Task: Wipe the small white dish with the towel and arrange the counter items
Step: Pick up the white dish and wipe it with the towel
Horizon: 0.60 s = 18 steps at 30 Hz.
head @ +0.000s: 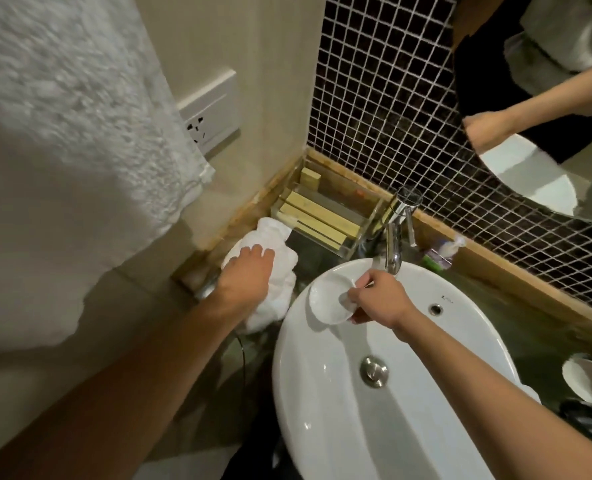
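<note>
The right hand (377,299) holds the small white dish (329,301) over the back left part of the white sink (408,427), just below the chrome tap (393,244). The thumb and fingers are pinched on the dish's right edge, and the dish tilts with its hollow side facing up and to the left. The left hand (247,277) lies palm down on a bunched white towel (273,268) that sits on the dark counter (530,327) just left of the sink; its fingers are spread a little and curl over the top of the cloth, pressing or gripping it, though how firmly I cannot tell. Dish and towel are near each other but apart. Behind the towel, in the corner, stands a clear tray (325,216) with pale yellow boxes in it. A wall socket (211,112) is on the beige wall above. A large white towel (72,109) hangs close to the camera at the upper left. At the right edge of the counter rests another white dish (589,379), and small wrapped items (441,252) lie behind the tap by the wooden trim.
</note>
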Each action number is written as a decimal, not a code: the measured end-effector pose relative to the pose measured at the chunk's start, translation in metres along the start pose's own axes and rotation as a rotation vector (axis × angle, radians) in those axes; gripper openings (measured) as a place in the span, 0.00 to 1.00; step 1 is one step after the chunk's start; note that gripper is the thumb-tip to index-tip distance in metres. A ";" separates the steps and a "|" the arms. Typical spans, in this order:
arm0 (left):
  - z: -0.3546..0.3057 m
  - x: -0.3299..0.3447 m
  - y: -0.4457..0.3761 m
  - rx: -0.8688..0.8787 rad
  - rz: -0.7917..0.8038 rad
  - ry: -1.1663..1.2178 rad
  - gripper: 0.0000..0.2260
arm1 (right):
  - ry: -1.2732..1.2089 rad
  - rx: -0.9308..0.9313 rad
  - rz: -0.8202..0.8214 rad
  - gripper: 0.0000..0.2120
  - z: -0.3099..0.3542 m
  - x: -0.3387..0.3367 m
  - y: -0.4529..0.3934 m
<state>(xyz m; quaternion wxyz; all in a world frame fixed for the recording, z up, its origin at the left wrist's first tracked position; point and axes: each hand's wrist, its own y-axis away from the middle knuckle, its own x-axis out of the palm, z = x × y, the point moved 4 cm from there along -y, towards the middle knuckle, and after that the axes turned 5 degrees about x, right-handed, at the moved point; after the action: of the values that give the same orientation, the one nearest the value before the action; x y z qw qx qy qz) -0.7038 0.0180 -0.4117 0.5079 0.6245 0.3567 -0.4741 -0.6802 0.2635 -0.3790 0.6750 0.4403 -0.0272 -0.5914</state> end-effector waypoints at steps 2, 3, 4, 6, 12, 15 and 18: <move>-0.007 -0.013 0.000 0.014 -0.121 0.101 0.15 | 0.003 -0.004 -0.006 0.11 0.000 -0.001 -0.002; -0.011 -0.019 0.000 0.021 -0.146 0.134 0.13 | 0.007 -0.007 -0.008 0.11 0.000 -0.002 -0.003; -0.015 -0.024 0.000 0.029 -0.161 0.158 0.13 | 0.005 -0.009 -0.012 0.11 0.000 -0.002 -0.004; -0.026 -0.035 -0.001 0.054 -0.194 0.197 0.14 | -0.020 -0.010 -0.034 0.08 0.001 -0.003 -0.006; -0.064 -0.054 0.003 0.141 -0.217 0.324 0.17 | -0.118 -0.009 -0.083 0.05 0.007 -0.009 -0.011; -0.087 -0.049 0.007 0.200 -0.253 0.275 0.16 | -0.248 0.025 -0.047 0.06 0.007 -0.009 -0.011; -0.107 -0.038 0.012 0.322 -0.302 0.245 0.13 | -0.263 0.044 -0.045 0.08 0.004 -0.009 -0.010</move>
<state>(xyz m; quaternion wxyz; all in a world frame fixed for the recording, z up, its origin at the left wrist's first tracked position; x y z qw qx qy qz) -0.6792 0.1208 -0.3682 0.2784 0.6897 0.4247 -0.5162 -0.6935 0.2697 -0.3785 0.6423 0.3743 -0.1188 -0.6582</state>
